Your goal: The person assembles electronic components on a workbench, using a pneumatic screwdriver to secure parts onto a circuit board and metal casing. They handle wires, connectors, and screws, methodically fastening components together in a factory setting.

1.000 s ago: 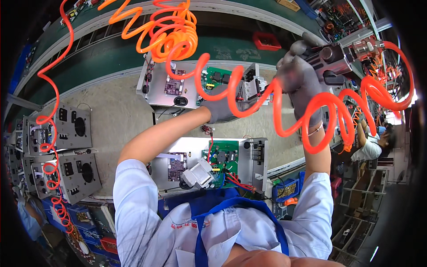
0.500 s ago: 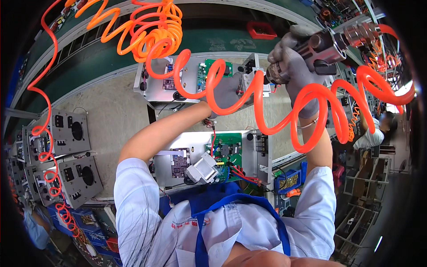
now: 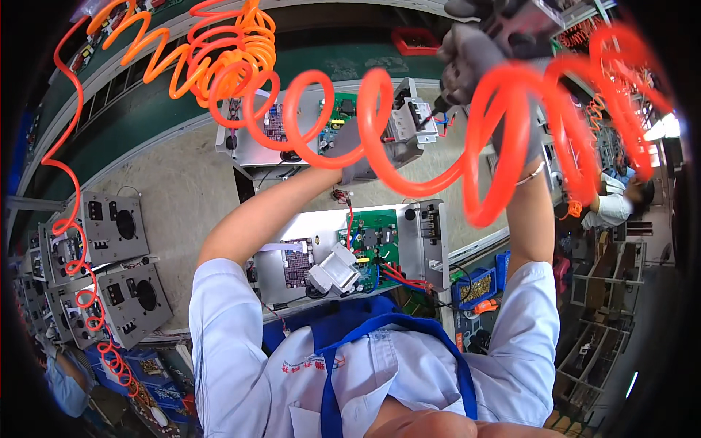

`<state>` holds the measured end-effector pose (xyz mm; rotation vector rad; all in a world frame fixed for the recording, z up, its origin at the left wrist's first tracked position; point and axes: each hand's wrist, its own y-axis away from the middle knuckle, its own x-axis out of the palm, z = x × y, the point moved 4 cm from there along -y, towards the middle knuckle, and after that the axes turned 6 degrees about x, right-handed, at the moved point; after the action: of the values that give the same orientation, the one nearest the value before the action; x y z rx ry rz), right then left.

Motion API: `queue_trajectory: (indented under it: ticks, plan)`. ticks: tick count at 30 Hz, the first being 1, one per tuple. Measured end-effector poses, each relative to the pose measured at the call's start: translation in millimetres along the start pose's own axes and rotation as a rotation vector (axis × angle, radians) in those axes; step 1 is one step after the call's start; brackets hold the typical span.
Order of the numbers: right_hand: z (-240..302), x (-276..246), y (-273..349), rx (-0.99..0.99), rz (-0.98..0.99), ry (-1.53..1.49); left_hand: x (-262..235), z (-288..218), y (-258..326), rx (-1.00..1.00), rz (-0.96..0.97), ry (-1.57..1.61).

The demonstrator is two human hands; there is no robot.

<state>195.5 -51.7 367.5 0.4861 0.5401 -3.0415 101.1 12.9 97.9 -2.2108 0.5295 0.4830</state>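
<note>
My right hand (image 3: 471, 62), in a grey glove, is closed round an air screwdriver (image 3: 522, 29) at the upper right, its bit pointing down-left toward a pale grey block (image 3: 414, 120). That block sits at the right end of the far metal chassis (image 3: 248, 155), which carries green circuit boards. My left hand (image 3: 354, 150), gloved too, grips the chassis beside the block; a loop of orange coiled hose (image 3: 380, 120) covers part of its fingers. Nearer me lies a second open chassis (image 3: 431, 252) with a green board (image 3: 376, 237) and a grey-white block (image 3: 334, 271) on it.
Grey metal cases (image 3: 113, 223) with round fan openings stand at the left. Coiled orange air hoses hang across the upper work area. A red tray (image 3: 415, 41) lies at the back, and a blue bin (image 3: 475, 288) of small brass-coloured parts stands right of the near chassis. Another person is at far right.
My right hand has lifted the screwdriver up and away from the grey block. My left hand has shifted slightly left, uncovering more of the block. The hose loops have swung.
</note>
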Motion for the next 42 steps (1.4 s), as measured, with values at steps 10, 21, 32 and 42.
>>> queue_trajectory:
  ticks: [10, 21, 32, 42]
  plan:
    - [-111, -23, 35, 0.327, 0.027, 0.913, -38, -53, -26, -0.232, 0.227, 0.159]
    - [-121, -33, 41, 0.435, -0.004, 0.781, -27, -14, -14, -0.533, 0.109, 0.703]
    - [-125, -34, 39, 0.434, 0.010, 0.809, -62, -50, -24, 0.204, 0.011, -0.461]
    - [-129, -39, 44, 0.429, -0.010, 0.758, -81, -47, -17, -0.046, -0.156, 0.047]
